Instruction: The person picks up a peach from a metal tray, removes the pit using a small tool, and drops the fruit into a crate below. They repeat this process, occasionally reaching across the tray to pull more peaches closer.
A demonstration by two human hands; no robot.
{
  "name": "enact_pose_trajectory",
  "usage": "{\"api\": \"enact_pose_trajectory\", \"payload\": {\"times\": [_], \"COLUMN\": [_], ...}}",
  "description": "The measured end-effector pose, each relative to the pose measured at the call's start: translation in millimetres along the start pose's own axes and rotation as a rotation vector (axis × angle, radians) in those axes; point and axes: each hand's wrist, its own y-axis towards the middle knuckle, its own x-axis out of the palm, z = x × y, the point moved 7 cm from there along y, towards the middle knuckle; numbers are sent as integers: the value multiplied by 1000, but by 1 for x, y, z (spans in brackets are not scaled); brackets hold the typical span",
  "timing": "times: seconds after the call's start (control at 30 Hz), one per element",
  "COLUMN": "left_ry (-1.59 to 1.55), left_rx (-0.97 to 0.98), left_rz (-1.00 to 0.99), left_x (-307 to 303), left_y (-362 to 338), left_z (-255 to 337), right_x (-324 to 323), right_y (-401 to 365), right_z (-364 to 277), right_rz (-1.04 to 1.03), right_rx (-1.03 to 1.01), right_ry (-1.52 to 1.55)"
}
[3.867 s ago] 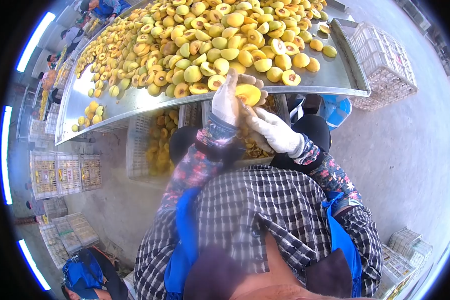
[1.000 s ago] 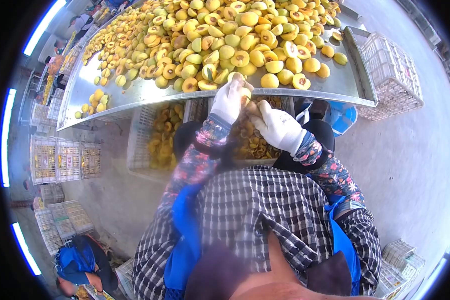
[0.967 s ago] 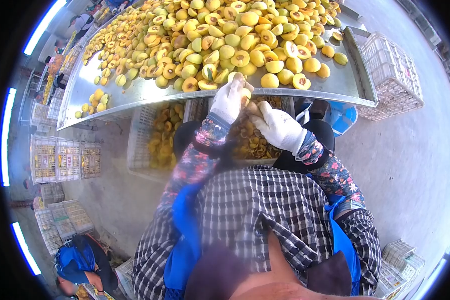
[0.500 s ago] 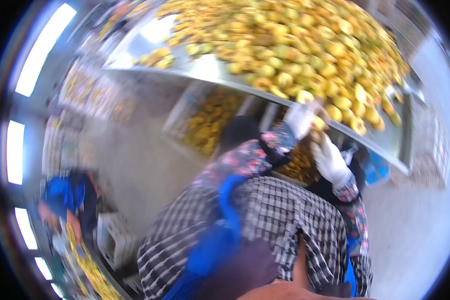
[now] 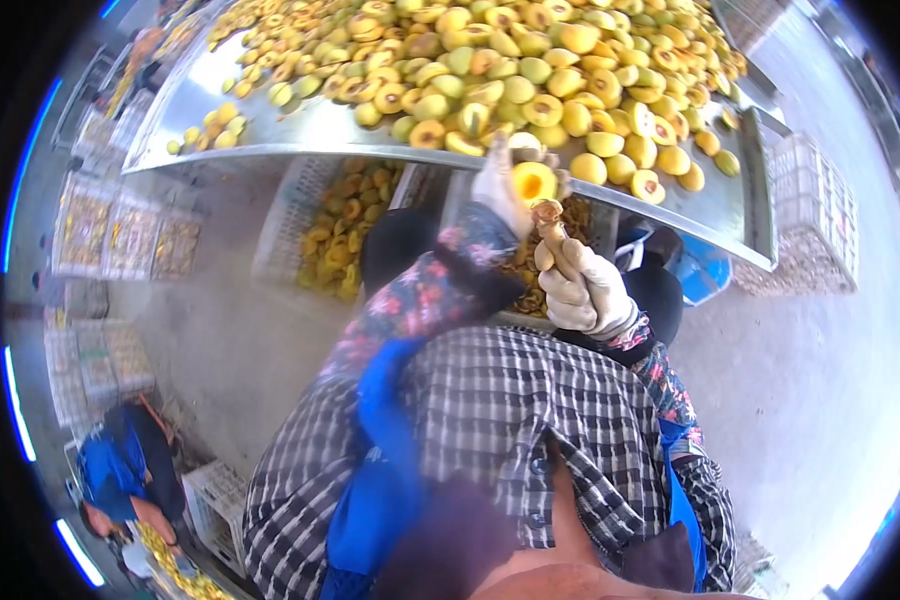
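My left hand, in a whitish glove, grips a halved yellow fruit with its cut face showing, at the front edge of a metal table. Just below and to the right is my right hand, also gloved, its fingers curled around something brown. A brown, rounded tip sticks up from those fingers near the fruit's lower edge; whether it is a tool or a pit is unclear. On the table lies a large heap of yellow-green fruit, many halved.
Below the table stand a crate of fruit pieces and another container of cut pieces. A blue container and stacked white crates are at the right. Another person in blue bends over yellow pieces at the lower left.
The view has shifted, so the table and heap appear further left and higher. The cut face of the fruit in my left hand now shows, and the brown tip shows above my right hand.
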Motion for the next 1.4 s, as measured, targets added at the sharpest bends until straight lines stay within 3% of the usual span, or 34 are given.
{"api": "enact_pose_trajectory", "payload": {"times": [0.03,0.13,0.17,0.2,0.23,0.27,0.3,0.4,0.47,0.53,0.57,0.6,0.67,0.77,0.9,1.0,1.07,1.1,1.13,1.23,1.33,1.37,1.4], "left_ry": [125,756,946,1163,1393,1988,2034,2122,2015,2358,2498,2585,2766,2839,2568,2299,1988,1549,1107,307,120,113,112], "left_rx": [87,476,593,658,699,742,454,860,702,449,470,276,294,70,73,234,471,447,410,-47,-8,22,7], "left_rz": [28,22,-4,141,228,579,509,341,71,3,-33,-158,-397,-234,-36,-109,-63,-187,-290,-299,-311,-266,-252], "left_x": [0,-22,-3,-26,-22,-21,-32,-29,4,28,31,56,39,27,32,22,19,11,8,9,25,26,30], "left_y": [-2,-4,-24,-20,-30,-45,-35,-21,-2,22,30,26,59,92,87,83,76,76,70,39,16,15,13], "left_z": [13,83,111,146,169,194,203,201,157,102,82,59,37,28,33,45,61,60,59,47,46,46,43], "right_x": [-2,-15,-21,-26,-35,-46,-49,-49,-43,-50,-54,-53,-51,-52,-37,-52,-30,-11,-12,-13,-8,-14,-18], "right_y": [-5,-29,-32,-38,-42,-45,-44,-41,-39,-37,-36,-37,-39,-45,-50,-58,-55,-56,-58,-52,-45,-43,-45], "right_z": [-7,-35,-39,-42,-37,-31,-28,-27,-27,-27,-28,-29,-30,-29,-41,-45,-53,-57,-64,-74,-77,-76,-76], "right_rz": [8,623,567,571,559,547,546,523,502,573,612,622,644,649,711,737,724,832,944,973,795,910,868], "right_rx": [-11,-27,-62,-134,-96,-57,-96,-205,-270,-181,-134,-139,-152,-286,-459,-493,-503,-446,-384,-242,-456,-55,-125], "right_ry": [-35,-820,-1320,-1824,-1855,-1885,-1921,-2009,-2037,-2034,-2033,-2033,-2034,-2093,-2076,-2200,-2235,-2339,-2192,-2311,-2121,-2277,-2273]}}
